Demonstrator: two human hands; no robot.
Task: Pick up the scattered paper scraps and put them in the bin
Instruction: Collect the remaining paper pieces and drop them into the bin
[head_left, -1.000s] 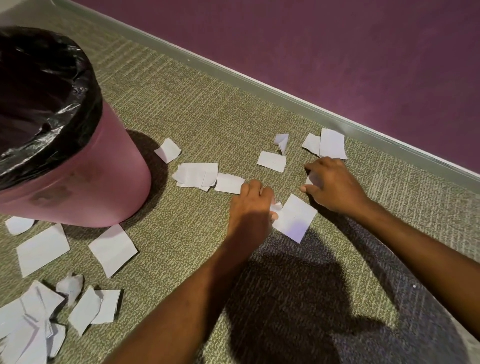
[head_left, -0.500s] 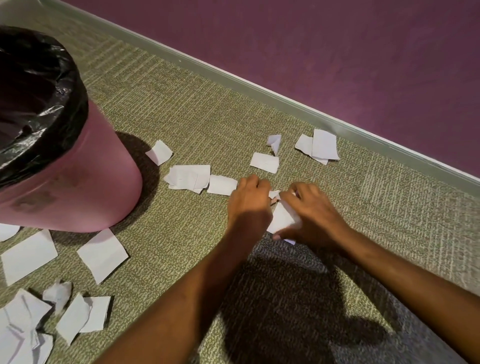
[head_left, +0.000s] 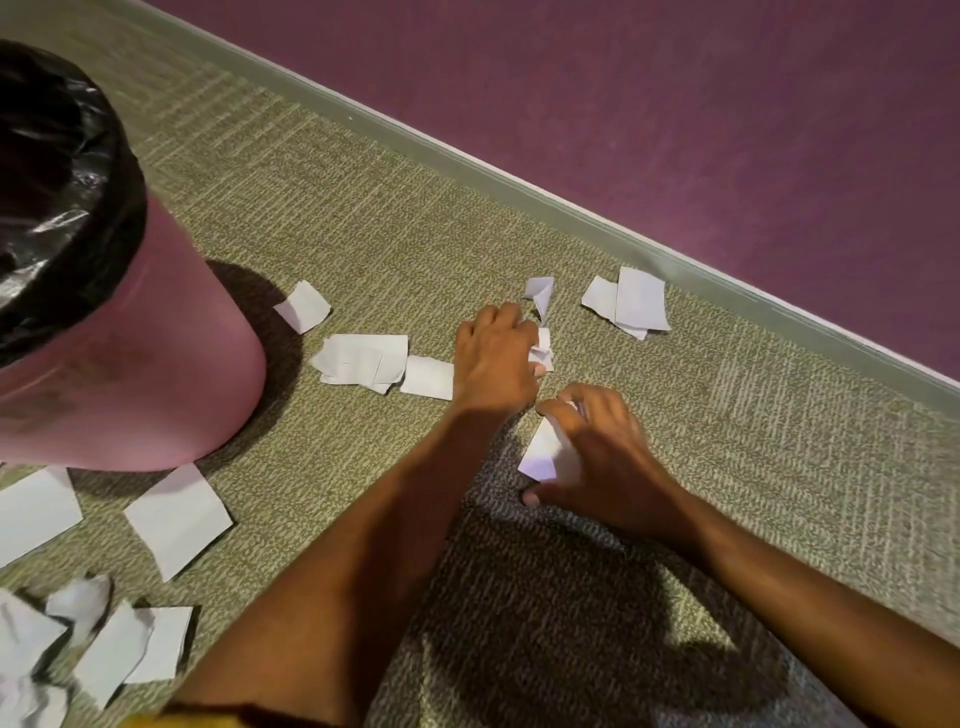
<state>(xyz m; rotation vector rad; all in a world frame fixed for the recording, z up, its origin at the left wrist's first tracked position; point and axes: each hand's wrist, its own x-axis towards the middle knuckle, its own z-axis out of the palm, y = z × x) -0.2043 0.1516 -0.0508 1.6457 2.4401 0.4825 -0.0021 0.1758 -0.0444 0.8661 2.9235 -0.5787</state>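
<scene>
The left hand (head_left: 496, 358) is covering most of the crumpled scraps (head_left: 543, 352) in its grip, so their number is not showing. The right hand (head_left: 597, 457), slightly blurred, is hiding the far part of the folded scrap (head_left: 543, 452) under its fingers. The picture's left edge is cutting off the pink bin (head_left: 156, 364) and its black liner (head_left: 62, 197). The lower left corner is cropping the crumpled paper pile (head_left: 31, 654), where blur is smearing one torn scrap (head_left: 80, 603).

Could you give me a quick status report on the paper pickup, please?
Left hand clutching small scraps. Right hand gripping larger scrap. Bin nearby; nothing blocking.
</scene>
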